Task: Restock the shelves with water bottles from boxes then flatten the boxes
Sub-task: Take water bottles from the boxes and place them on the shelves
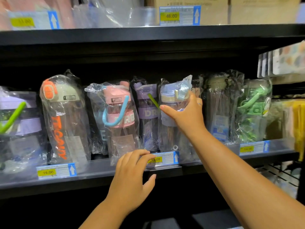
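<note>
Nearest me, at 6 o'clock, the left hand (pixel 130 177) is relaxed and holds nothing, its fingers (pixel 142 153) resting on the front rail of the shelf (pixel 99 172) beside the 15.00 price tag (pixel 162 159). Further in, just off centre toward 3 o'clock, the right hand (pixel 186 113) grasps the bagged lilac-lidded water bottle (pixel 170 100), thumb across its front. That bottle sits in the shelf's row, with a purple bottle (pixel 145 103) at its 9 o'clock and an olive bottle (pixel 216 104) at its 3 o'clock.
</note>
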